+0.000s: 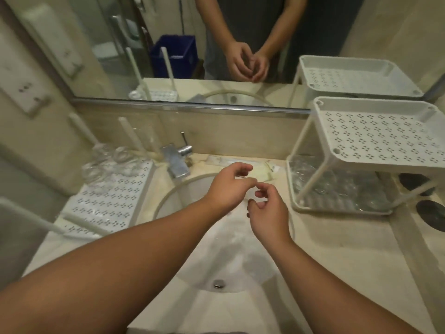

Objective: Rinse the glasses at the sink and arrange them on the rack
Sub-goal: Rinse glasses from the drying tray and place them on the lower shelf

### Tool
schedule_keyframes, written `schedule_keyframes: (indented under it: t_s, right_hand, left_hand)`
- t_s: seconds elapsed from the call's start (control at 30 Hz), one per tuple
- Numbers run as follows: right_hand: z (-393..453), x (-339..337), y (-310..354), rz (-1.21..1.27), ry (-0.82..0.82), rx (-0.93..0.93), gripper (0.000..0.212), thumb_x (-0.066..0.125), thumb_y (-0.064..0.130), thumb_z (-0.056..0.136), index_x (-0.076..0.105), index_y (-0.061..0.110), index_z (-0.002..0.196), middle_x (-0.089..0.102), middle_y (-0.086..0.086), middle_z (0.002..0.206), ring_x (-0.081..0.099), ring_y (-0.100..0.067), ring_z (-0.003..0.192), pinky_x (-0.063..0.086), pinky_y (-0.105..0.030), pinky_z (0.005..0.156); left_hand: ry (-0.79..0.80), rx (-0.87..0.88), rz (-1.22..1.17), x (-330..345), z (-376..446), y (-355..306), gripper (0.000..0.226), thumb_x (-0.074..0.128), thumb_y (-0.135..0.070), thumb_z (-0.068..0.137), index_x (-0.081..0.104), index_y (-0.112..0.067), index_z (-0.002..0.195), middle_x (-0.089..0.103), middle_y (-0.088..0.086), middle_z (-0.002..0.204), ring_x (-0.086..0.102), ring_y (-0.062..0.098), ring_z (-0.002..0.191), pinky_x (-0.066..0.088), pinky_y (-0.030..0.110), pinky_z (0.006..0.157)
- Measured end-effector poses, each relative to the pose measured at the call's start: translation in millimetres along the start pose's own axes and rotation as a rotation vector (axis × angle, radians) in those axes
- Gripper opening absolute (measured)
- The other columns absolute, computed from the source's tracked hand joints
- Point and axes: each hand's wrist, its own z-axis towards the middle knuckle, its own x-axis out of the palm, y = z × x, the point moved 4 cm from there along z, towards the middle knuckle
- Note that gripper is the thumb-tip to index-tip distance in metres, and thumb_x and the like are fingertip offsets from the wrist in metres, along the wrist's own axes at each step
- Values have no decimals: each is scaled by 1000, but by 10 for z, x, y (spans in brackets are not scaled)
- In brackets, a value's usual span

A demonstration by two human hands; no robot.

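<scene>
Beige bathroom counter with a white sink point(216, 249) set in it. Both forearms reach over the basin; left hand point(228, 189) and right hand point(268, 210) meet with curled fingers around a barely visible clear glass point(249, 192), though blur leaves the grip unconfirmed. Further glasses point(106, 162) stand far left on a perforated rack point(108, 203), others under the two-tier rack point(375, 141) far right.

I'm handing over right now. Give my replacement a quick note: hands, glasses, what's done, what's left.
Left hand and right hand are together above the sink, fingers curled; a clear glass may be between them, too faint to confirm.
Glasses sit on the left rack beside the faucet.
More glasses sit under the shelf of the right rack.
Which batch is rinsed can't be told.
No water visibly running.
</scene>
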Motion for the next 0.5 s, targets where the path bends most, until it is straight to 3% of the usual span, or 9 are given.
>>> schedule_keyframes:
  t_s: [0.13,0.2,0.4,0.5]
  right_hand:
    - [-90,563,330,-5,107,-58,37,58,16,90,51,41,115,57,15,109,67,-10,77,43,-20,63]
    - [-126,840,487,-12,165,-74,36,58,16,90,51,39,117,58,12,110,67,-12,77,46,-22,64]
    - [-190,1602,970,-59,301,-201,35,56,12,89,55,27,120,61,5,113,67,-19,77,54,-36,74]
    - [-189,1915,1167,-75,346,-258,34,56,12,88,57,23,120,63,3,112,67,-17,76,55,-34,74]
  left_hand:
    - [-145,32,43,-661,-24,68,34,66,-19,83,67,-23,117,64,-5,117,61,14,111,48,34,99]
    - [-205,56,117,-997,-39,76,34,66,-18,83,68,-23,117,64,-6,117,60,10,111,45,25,94]
    - [-315,106,156,-1891,-118,51,31,64,-17,84,67,-22,115,64,-10,110,60,6,103,43,17,82]
    - [-380,116,151,-2238,-156,111,29,64,-15,85,68,-21,113,63,-12,103,62,6,97,45,13,77]
